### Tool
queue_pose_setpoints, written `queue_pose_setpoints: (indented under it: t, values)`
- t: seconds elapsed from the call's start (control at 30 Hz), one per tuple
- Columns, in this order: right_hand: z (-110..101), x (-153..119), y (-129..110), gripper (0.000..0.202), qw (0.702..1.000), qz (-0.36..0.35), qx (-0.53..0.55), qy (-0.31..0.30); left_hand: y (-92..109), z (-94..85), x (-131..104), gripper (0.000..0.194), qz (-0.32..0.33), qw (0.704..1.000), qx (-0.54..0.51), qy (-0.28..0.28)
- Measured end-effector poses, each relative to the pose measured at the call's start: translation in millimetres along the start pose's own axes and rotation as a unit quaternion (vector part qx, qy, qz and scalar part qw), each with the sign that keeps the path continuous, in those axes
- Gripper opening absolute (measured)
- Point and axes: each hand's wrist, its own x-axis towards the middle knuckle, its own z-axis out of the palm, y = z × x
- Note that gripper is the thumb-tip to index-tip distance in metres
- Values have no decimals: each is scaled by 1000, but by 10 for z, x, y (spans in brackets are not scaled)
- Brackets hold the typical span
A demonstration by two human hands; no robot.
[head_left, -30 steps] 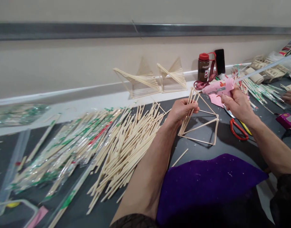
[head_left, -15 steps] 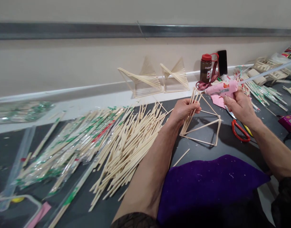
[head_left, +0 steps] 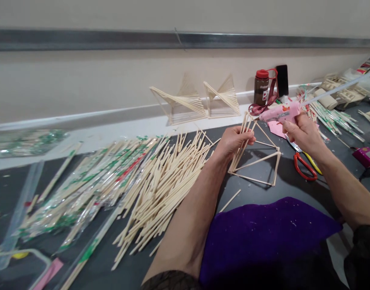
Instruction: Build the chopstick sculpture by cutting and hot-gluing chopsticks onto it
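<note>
My left hand [head_left: 238,139] is closed around the sticks on the left side of a wooden stick frame [head_left: 257,161], which rests tilted on the dark table. In my right hand [head_left: 306,131] is a pink glue gun [head_left: 280,112], a long clear glue stick [head_left: 339,89] jutting from its back. The gun's nozzle is close to the frame's upper corner; whether it touches I cannot tell. Scissors [head_left: 304,166] with red and yellow handles lie below my right hand. Left of my left forearm spreads a large pile of bare wooden sticks [head_left: 163,189].
Two finished-looking twisted stick models [head_left: 185,104] stand against the wall. A brown bottle [head_left: 261,90] with a red lid and a black phone [head_left: 282,80] stand behind the gun. Wrapped chopsticks [head_left: 82,189] lie at left. A purple cloth [head_left: 269,237] covers my lap.
The glue gun and my right hand have shifted very slightly left, the nozzle staying near the frame's upper corner. My left hand keeps its grip on the frame.
</note>
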Motion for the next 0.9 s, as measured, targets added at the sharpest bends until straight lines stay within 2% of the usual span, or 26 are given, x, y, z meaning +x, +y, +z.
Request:
queue_pose_setpoints:
  t: [0.17,0.3,0.43,0.6,0.77,0.9]
  values:
    - [-17,20,5,31,985,46,163,-35,19,-3,3,11,-1,1000,11,-1]
    - [-89,28,-17,24,952,98,287,-47,39,-6,2,13,-12,1000,16,10]
    - [-176,44,-6,29,923,95,365,-72,33,-18,14,17,-16,999,27,13]
    - [-212,2,49,40,913,73,387,-102,20,-25,32,15,-9,999,44,14]
    - [-185,-49,83,43,915,85,386,-77,28,-23,21,17,-14,999,45,15]
    - [-170,-64,99,35,932,70,350,-68,29,-23,15,18,-13,999,32,10]
